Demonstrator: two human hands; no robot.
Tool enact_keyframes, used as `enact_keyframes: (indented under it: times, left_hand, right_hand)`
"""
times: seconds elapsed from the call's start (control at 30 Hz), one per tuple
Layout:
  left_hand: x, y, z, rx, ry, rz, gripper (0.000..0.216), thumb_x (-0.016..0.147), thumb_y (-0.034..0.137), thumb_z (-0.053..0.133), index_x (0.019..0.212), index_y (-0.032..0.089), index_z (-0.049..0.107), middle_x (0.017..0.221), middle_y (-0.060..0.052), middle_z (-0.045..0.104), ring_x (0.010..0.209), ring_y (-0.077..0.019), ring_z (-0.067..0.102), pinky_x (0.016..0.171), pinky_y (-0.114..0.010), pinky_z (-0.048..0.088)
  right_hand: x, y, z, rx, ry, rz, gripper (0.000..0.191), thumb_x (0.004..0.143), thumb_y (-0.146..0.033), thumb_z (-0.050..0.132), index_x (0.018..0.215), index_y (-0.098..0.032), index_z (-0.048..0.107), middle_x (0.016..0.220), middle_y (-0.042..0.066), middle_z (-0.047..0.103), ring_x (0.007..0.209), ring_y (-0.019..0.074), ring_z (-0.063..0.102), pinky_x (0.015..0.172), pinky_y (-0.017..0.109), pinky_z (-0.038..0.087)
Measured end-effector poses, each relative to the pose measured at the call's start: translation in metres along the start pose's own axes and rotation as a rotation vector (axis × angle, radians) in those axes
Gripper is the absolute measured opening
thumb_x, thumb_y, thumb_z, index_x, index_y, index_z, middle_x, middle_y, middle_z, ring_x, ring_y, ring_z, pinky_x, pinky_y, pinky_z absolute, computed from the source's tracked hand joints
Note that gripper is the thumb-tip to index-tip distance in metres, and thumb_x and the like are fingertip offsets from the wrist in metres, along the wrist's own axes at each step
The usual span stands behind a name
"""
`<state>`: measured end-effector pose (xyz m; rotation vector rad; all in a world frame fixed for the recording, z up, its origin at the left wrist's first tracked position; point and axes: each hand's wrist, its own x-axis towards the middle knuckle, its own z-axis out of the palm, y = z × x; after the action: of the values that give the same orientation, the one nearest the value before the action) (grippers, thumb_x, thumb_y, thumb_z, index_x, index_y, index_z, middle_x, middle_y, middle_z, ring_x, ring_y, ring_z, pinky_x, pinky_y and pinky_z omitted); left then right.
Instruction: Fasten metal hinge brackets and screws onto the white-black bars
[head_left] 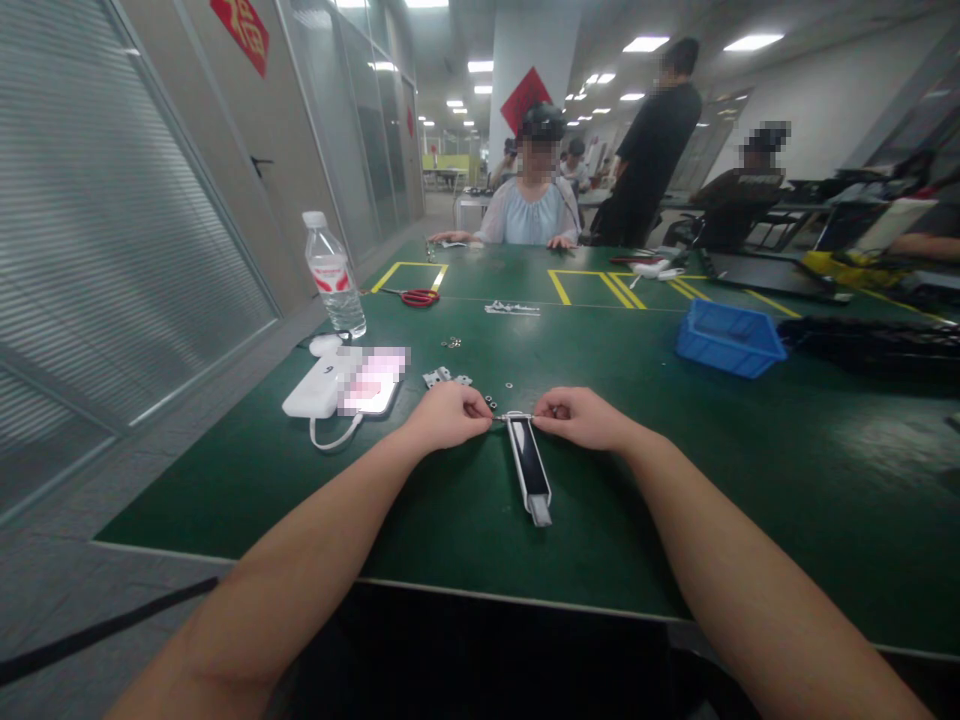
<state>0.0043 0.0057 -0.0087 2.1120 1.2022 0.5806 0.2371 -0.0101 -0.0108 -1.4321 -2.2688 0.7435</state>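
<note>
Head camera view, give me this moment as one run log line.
left hand: pinches metal pin | right hand: pinches pin's other end | pin: at far end of black strip | strip: flat on green table

A: Lit evenly from above by ceiling panels (645, 44); bright, with soft, faint shadows on the green table (750, 450).

B: Streaked with glare along the glossy black strip (529, 462) (likewise on the glass wall (352, 150)). Bowed toward the edges, soft in the far background, pixelated in patches.
</note>
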Motion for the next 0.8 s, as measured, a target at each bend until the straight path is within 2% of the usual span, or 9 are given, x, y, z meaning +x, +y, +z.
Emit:
enact_keyframes:
  times: [0.3,0.8]
  left_hand:
    - [0.0005,-0.0004,0.0006,-0.004,-0.010,0.009,0.013,0.069,0.023,0.070,0.076,0.013,0.069,0.069,-0.004,0.069,0.063,-0.0127,0.062,0.061,-0.023,0.048]
    - [-0.0009,0.0048,0.0009,0.258,-0.002,0.101,0.015,0.075,0.029,0.065,0.083,0.017,0.070,0.073,-0.001,0.068,0.065,-0.0124,0.058,0.060,-0.022,0.040]
  right_hand:
    - [0.0000,0.0004,0.0009,-0.004,0.008,-0.001,0.019,0.079,-0.032,0.055,0.076,-0.016,0.064,0.068,0.001,0.057,0.059,0.0111,0.047,0.057,0.024,0.038]
    - [0.0001,-0.0016,-0.0002,-0.013,0.002,-0.004,0.019,0.078,-0.033,0.055,0.075,-0.016,0.063,0.066,0.001,0.056,0.057,0.0106,0.045,0.056,0.024,0.037]
